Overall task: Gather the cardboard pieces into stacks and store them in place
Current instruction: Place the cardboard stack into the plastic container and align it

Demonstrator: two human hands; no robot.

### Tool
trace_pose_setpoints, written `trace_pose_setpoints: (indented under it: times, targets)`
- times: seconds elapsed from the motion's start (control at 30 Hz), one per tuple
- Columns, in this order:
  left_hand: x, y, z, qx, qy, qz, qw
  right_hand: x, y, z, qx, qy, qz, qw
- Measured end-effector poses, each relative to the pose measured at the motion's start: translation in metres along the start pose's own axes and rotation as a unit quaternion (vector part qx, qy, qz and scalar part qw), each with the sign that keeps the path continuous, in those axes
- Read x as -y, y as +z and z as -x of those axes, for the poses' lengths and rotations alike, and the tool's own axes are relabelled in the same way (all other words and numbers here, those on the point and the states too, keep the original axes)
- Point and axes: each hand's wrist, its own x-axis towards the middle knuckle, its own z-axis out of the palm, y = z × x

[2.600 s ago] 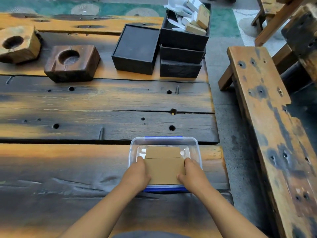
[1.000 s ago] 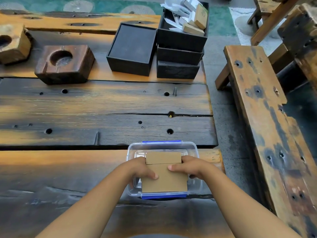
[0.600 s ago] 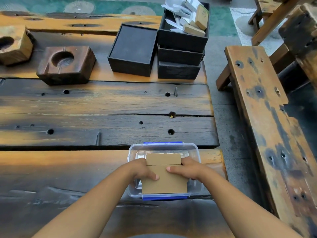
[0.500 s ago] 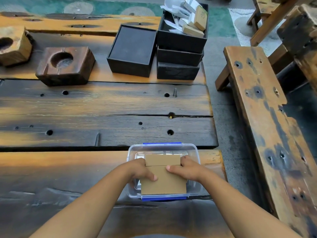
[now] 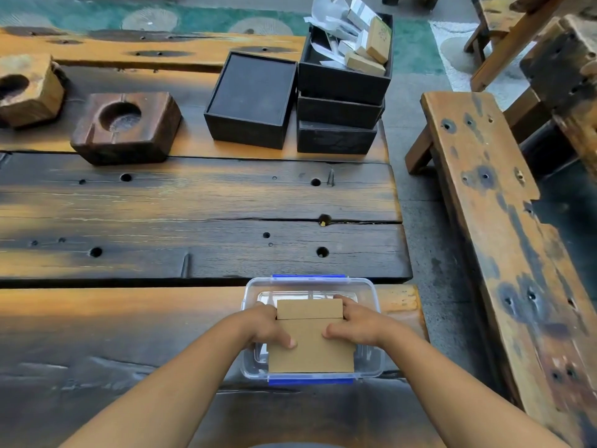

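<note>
A clear plastic container (image 5: 371, 292) with blue clips sits on the near plank of the wooden table, close to its right edge. A stack of brown cardboard pieces (image 5: 311, 349) lies over the container's opening, with a narrower piece (image 5: 309, 308) at its far end. My left hand (image 5: 268, 328) grips the stack's left side, thumb on top. On the right side my right hand (image 5: 355, 324) holds it the same way. The stack's underside and the container's floor are mostly hidden.
At the back stand a black lidded box (image 5: 252, 98) and stacked black boxes (image 5: 339, 114), the top one holding small cartons and papers (image 5: 358, 43). Two wooden blocks with round hollows (image 5: 124, 126) (image 5: 27, 88) lie back left. A worn bench (image 5: 504, 240) runs along the right.
My hands shifted from the near edge of the cardboard stack up to its sides, thumbs now on top. The stack stays over the container.
</note>
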Motion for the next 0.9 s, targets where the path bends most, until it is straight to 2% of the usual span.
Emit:
trace_pose_setpoints:
  times: [0.1, 0.2, 0.33, 0.4, 0.63, 0.8, 0.9]
  targets:
    - [-0.001, 0.004, 0.002, -0.017, 0.005, 0.020, 1.000, -0.001, 0.007, 0.003, -0.038, 0.003, -0.038, 0.999]
    - [0.004, 0.015, 0.005, -0.067, 0.035, 0.110, 0.991, -0.006, 0.015, 0.006, -0.091, 0.013, -0.034, 0.995]
    - [0.015, 0.034, 0.013, -0.098, 0.077, 0.325, 0.937, -0.022, 0.030, 0.013, -0.152, 0.022, -0.130, 0.980]
    - [0.019, 0.042, 0.016, -0.094, 0.079, 0.375, 0.919, -0.026, 0.038, 0.015, -0.152, 0.022, -0.184, 0.971]
    - [0.018, 0.052, 0.013, -0.118, 0.015, 0.412, 0.903, -0.023, 0.050, 0.014, -0.184, 0.051, -0.210, 0.959]
    - [0.022, 0.054, 0.013, -0.092, 0.022, 0.427, 0.899, -0.023, 0.048, 0.016, -0.142, 0.062, -0.204, 0.967]
    - [0.022, 0.055, 0.013, -0.074, 0.030, 0.459, 0.885, -0.025, 0.050, 0.017, -0.131, 0.055, -0.264, 0.954]
